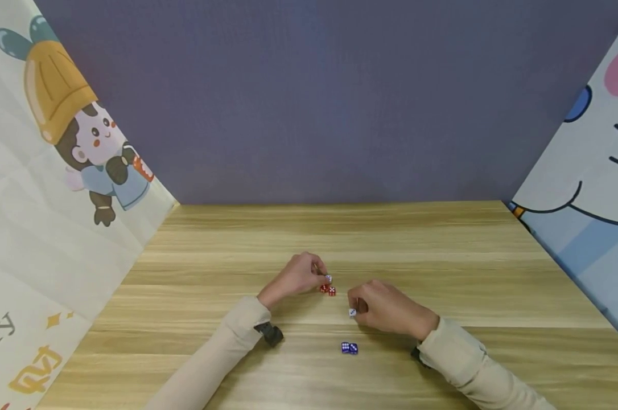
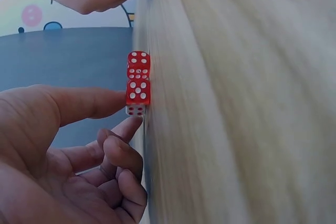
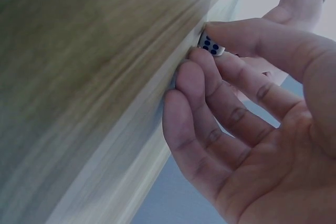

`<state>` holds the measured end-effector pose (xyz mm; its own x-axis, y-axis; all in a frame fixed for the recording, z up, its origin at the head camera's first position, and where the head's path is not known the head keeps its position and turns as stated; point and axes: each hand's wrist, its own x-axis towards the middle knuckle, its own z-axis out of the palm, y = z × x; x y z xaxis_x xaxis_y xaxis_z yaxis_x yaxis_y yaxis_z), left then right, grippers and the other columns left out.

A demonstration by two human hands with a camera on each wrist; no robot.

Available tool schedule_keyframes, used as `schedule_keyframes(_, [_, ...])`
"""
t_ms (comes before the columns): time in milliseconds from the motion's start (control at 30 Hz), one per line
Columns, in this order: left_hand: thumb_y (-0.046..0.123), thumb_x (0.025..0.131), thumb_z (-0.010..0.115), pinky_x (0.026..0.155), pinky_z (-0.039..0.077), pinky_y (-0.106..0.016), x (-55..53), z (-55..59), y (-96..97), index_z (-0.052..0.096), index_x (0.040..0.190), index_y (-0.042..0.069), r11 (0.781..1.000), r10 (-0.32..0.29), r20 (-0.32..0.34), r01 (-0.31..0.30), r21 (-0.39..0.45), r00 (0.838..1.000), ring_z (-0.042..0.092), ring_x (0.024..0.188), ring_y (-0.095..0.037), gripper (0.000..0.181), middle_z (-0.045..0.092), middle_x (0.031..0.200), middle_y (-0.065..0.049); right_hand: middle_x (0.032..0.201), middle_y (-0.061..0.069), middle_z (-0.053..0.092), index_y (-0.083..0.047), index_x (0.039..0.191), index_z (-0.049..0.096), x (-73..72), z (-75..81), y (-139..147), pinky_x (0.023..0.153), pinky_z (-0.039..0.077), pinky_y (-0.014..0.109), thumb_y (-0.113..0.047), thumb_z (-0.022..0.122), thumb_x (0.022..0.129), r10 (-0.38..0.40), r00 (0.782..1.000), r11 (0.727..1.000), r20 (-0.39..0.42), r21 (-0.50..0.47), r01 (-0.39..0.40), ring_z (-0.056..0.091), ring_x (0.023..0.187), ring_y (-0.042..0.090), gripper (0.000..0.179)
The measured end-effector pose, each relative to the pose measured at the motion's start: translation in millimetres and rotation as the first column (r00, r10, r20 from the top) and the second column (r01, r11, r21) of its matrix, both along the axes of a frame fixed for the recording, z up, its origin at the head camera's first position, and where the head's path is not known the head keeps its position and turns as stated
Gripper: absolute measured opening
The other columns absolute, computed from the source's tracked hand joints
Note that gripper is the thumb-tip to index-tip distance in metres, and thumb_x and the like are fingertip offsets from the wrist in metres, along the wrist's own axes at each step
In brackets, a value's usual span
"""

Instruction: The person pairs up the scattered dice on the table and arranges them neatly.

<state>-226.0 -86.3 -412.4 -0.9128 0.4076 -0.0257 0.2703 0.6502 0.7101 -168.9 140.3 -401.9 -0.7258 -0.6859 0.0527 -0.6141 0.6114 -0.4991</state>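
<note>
My left hand (image 1: pixel 301 274) pinches a white die (image 1: pixel 328 278) between thumb and index finger, close behind two red dice (image 1: pixel 332 291) on the table. In the left wrist view those red dice (image 2: pixel 138 92) stand side by side, and the white die (image 2: pixel 135 110) shows partly behind them. Nearer me and to the right, my right hand (image 1: pixel 391 307) holds another white die (image 1: pixel 352 312) between thumb and fingers. The right wrist view shows this die (image 3: pixel 211 45) with blue pips, its other fingers curled beside it.
Two blue dice (image 1: pixel 349 348) lie together on the wood-grain table (image 1: pixel 211 245), nearer me than both hands. A dark grey panel (image 1: pixel 340 102) rises at the table's back edge. Printed cloths with cartoon figures hang at the left and right sides.
</note>
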Motion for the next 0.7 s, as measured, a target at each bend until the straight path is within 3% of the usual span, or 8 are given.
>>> schedule_keyframes(400, [0.015, 0.083, 0.079, 0.051, 0.043, -0.023, 0.5, -0.6, 0.7, 0.072, 0.083, 0.009, 1.0, -0.011, -0.048, 0.011, 0.003, 0.999, 0.052, 0.055, -0.008, 0.009, 0.062, 0.065, 0.004, 0.066, -0.015, 0.056, -0.018, 0.079, 0.067, -0.7, -1.9, 0.6, 0.054, 0.046, 0.021, -0.003, 0.074, 0.079, 0.006, 1.0, 1.0, -0.017, 0.0, -0.006, 0.051, 0.057, -0.001, 0.016])
schedule_keyframes(700, [0.017, 0.085, 0.078, 0.049, 0.042, -0.022, -0.8, -3.3, -0.4, 0.071, 0.083, 0.012, 0.999, -0.028, -0.044, 0.029, 0.015, 0.999, 0.052, 0.054, -0.008, 0.009, 0.061, 0.064, 0.004, 0.065, -0.014, 0.056, -0.018, 0.079, 0.068, -0.4, -1.2, 0.6, 0.053, 0.046, 0.021, -0.002, 0.074, 0.079, 0.005, 1.0, 1.0, -0.014, -0.001, -0.005, 0.051, 0.057, -0.001, 0.017])
